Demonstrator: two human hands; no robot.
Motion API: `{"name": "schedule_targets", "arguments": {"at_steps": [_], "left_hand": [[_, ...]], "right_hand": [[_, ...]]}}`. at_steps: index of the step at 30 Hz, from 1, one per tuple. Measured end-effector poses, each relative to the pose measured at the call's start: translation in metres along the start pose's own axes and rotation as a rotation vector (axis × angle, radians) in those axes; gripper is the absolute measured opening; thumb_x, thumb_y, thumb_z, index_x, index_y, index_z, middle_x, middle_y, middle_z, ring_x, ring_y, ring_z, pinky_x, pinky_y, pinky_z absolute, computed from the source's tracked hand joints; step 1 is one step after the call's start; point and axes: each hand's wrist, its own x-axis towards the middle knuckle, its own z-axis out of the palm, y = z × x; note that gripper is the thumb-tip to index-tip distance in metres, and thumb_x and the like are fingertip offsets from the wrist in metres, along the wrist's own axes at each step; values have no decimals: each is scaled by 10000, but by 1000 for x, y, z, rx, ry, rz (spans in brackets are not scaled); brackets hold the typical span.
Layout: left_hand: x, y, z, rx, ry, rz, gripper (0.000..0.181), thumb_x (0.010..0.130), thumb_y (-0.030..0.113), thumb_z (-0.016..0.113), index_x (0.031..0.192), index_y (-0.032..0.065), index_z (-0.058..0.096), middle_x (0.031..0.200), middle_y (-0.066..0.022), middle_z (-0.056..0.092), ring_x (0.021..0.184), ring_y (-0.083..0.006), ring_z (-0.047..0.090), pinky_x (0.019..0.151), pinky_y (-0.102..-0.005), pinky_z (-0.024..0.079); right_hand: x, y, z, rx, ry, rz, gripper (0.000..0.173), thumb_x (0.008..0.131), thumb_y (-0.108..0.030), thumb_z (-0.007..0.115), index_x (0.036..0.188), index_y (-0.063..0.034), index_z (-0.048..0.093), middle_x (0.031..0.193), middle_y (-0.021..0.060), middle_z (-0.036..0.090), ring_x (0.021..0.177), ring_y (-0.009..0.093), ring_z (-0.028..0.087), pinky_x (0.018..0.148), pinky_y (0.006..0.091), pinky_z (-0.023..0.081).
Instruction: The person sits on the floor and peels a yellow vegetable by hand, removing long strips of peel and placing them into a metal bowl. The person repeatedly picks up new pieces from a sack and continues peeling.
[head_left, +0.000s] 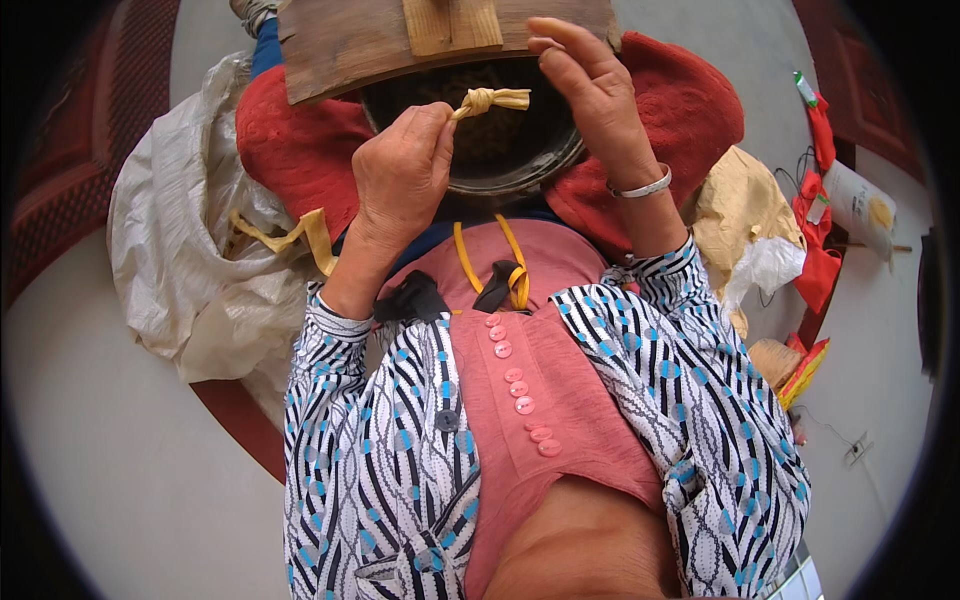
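Observation:
Between the thumb and fingers of my left hand (405, 165) is one end of a pale yellow strip tied in a knot (478, 102). Its loose end points right, toward my right hand (592, 94). That hand is raised beside it, fingers apart and holding nothing. Below both hands is a dark round basin (517, 182) between my knees; its contents are too dim to make out. A wooden board (345, 71) covers the basin's far part. Another length of yellow strip (319, 232) hangs by my left wrist; whether it joins the knotted one cannot be seen.
Red plush cloth (679, 120) covers both knees. A white woven plastic sack (172, 210) slumps on the left. Crumpled brown paper (739, 210), red bags (814, 247) and a white plastic bag (859, 199) lie on the right. A cord runs to a floor socket (857, 450).

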Motion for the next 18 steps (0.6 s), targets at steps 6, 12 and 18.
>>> {"name": "schedule_targets", "arguments": {"at_steps": [6, 12, 18], "left_hand": [[13, 2, 8, -251, -120, -25, 79, 923, 133, 612, 942, 60, 633, 765, -113, 620, 679, -274, 637, 587, -348, 483], [22, -9, -3, -843, -482, -454, 155, 986, 158, 601, 974, 19, 668, 730, 76, 512, 652, -19, 414, 553, -186, 342], [53, -29, -6, -751, -296, -356, 193, 977, 147, 611, 1076, 2, 692, 765, 48, 567, 698, -45, 495, 609, -195, 402]], "right_hand": [[6, -21, 8, -830, -542, -405, 243, 836, -265, 711, 1018, -111, 662, 916, 58, 668, 853, 276, 652, 718, 358, 484], [19, -34, -16, -710, -723, -201, 111, 882, -117, 675, 967, -54, 639, 809, 87, 623, 696, 211, 609, 665, 303, 468], [34, -24, -2, -242, -439, 229, 186, 992, -155, 583, 1069, -8, 666, 780, -31, 602, 663, 50, 550, 628, 211, 482]]}}
